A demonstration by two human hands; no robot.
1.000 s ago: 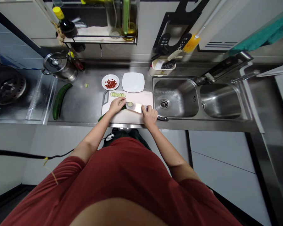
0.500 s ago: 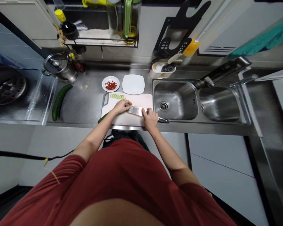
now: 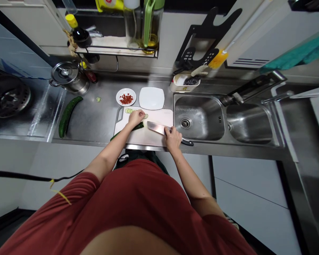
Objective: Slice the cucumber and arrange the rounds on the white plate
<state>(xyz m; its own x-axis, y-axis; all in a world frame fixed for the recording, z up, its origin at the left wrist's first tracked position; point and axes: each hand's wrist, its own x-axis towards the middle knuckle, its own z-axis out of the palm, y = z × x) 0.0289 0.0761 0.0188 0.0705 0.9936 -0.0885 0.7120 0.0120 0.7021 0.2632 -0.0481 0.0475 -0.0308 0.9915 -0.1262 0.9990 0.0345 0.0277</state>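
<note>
My right hand (image 3: 173,138) is wrapped round a kitchen knife, its wide blade (image 3: 155,128) pointing left over the white cutting board (image 3: 159,139). The black handle sticks out to the right of the hand. Thumb and fingers of my left hand (image 3: 136,118) pinch a thin cucumber slice (image 3: 146,116) by its edge. Below that hand lies a cut cucumber (image 3: 140,125) on the board, partly hidden by my left forearm. A row of cucumber slices (image 3: 128,111) sits at the board's upper left, partly covered by my left hand.
Behind the board stand a plate of chopped red pieces (image 3: 126,99) and a white square plate (image 3: 151,98). A whole cucumber (image 3: 68,117) and a cucumber end (image 3: 98,99) lie to the left. A steel pot (image 3: 69,78) is at the back left; a double sink (image 3: 199,117) is at the right.
My left hand has moved away from the knife, up and left, with the slice in its fingers. The knife has shifted right with my right hand, and the cut cucumber's end now shows.
</note>
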